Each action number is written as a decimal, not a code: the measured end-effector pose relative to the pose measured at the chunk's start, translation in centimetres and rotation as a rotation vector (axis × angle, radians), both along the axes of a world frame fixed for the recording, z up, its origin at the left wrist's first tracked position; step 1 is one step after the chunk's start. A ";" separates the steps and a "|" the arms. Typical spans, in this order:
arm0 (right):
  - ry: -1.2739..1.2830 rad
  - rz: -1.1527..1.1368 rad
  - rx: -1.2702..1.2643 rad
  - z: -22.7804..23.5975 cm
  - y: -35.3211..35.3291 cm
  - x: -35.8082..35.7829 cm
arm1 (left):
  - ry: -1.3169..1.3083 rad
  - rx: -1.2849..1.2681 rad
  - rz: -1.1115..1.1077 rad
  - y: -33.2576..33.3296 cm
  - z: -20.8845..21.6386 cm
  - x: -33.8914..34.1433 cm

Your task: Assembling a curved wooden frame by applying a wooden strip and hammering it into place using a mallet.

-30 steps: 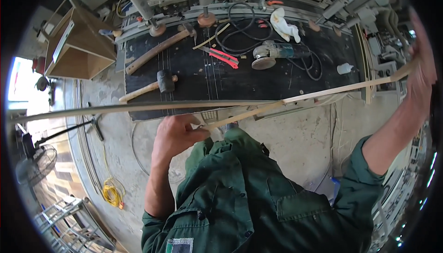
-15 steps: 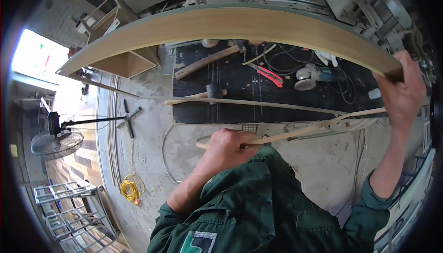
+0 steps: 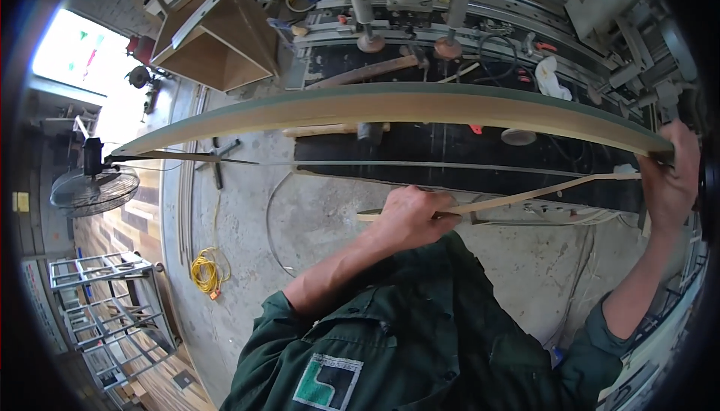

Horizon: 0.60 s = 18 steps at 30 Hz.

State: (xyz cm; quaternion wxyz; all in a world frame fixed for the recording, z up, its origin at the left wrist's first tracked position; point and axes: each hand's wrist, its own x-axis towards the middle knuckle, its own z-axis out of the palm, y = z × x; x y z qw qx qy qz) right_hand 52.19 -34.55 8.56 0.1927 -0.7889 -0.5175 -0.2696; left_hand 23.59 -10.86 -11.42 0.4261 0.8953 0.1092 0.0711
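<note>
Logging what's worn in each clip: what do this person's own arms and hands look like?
The left hand and right hand are gloveless, and the forearms are bare. Dark green sleeves end near the elbows.

A yellow cord (image 3: 202,271) lies on the floor (image 3: 244,223).

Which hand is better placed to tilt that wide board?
Probably the right hand: it grips the board at its right end. The left hand holds a thin strip close to the body, apart from the board.
</note>
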 end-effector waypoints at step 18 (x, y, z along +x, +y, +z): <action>-0.115 -0.158 -0.091 -0.1 1.1 -2.3 | 0.130 -0.099 -0.053 2.0 0.7 4.0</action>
